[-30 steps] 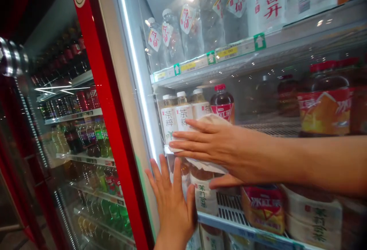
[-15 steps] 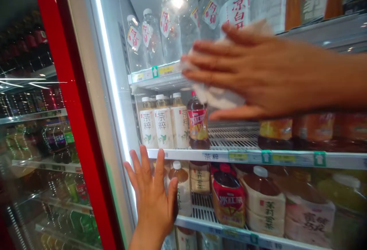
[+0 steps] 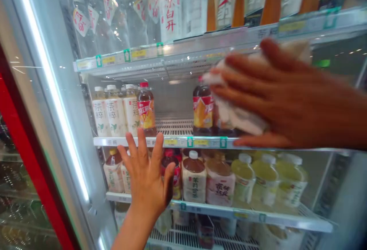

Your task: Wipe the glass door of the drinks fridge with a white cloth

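My right hand (image 3: 275, 93), blurred, lies flat with fingers spread over a white cloth (image 3: 241, 114). It holds the cloth against the glass door (image 3: 177, 103) of a drinks cooler, at the right of the view. Cloth edges stick out past the fingertips, above the hand and below it; the rest is under the palm. Lower and further left, my left hand (image 3: 149, 173) is open, its spread fingers apparently resting on the glass and holding nothing. Behind the glass near it stand white-labelled tea bottles (image 3: 114, 112) and a red-capped iced tea bottle (image 3: 146, 108).
Clear water bottles (image 3: 129, 17) and amber drink bottles (image 3: 226, 5) line the top shelf. Yellowish-green bottles (image 3: 268, 177) stand on a lower shelf (image 3: 218, 211). A bright light strip (image 3: 48, 66) runs down the cooler's left side, beside a red frame (image 3: 31, 158).
The view has swung right and shows more of the cooler's right side. My right hand has moved right across the glass with the cloth. My left hand stays spread, nearly in place in view.
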`<state>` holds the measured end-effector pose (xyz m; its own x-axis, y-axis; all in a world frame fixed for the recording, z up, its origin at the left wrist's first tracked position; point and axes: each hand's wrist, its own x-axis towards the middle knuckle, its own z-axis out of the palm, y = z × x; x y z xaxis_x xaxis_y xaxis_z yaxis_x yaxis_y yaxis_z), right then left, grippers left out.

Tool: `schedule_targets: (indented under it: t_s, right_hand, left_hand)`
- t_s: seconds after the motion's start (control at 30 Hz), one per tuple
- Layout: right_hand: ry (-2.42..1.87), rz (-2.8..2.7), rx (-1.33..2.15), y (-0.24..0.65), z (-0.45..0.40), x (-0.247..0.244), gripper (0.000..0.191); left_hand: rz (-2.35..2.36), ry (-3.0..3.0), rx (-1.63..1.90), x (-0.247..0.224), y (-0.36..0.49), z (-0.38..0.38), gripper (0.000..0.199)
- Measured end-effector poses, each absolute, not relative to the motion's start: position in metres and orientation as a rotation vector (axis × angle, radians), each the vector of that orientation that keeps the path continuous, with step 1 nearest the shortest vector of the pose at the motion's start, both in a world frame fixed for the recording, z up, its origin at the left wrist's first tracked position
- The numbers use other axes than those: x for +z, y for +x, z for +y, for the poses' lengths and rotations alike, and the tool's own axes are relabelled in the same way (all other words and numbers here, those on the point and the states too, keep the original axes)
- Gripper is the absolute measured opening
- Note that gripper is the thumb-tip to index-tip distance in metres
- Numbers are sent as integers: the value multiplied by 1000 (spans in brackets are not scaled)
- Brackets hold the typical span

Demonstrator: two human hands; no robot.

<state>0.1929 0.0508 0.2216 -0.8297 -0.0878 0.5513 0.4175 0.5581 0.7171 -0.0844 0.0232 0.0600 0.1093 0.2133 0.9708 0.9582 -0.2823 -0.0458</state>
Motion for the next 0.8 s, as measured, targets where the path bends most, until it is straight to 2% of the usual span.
schedule_targets:
  t_s: [0.07,0.13,0.3,0.37,0.5,0.63,0.7,0.8]
  right_hand:
    - [-214,-2373,-1061,216,48,192,56]
    - [-154,-2454,-954,241,49,172,48]
    - [-307,-2339,-1071,289,58,170,80]
    - [-306,-2355,-1105,300,58,159,80]
    - [-213,-2465,-1154,320,52,133,67]
    - [-603,-2156,-1180,329,49,121,86]
    - [-695,-2057,-1158,319,46,97,88]
    - [-595,-2183,-1151,287,40,50,83]
  left_hand:
    - [-1144,-1631,-1232,59,-60,24,71]
    - [-1114,-1636,-1224,59,-37,23,70]
    - [-1065,-1677,-1220,59,10,14,72]
    - [-1054,-1697,-1207,56,22,10,73]
    - [-1080,-1727,-1166,42,35,3,73]
    - [-1125,-1710,-1213,15,38,-3,71]
    - [-1171,-1692,-1266,-2,38,-5,72]
    - [-1290,-1668,-1337,-30,37,-7,74]
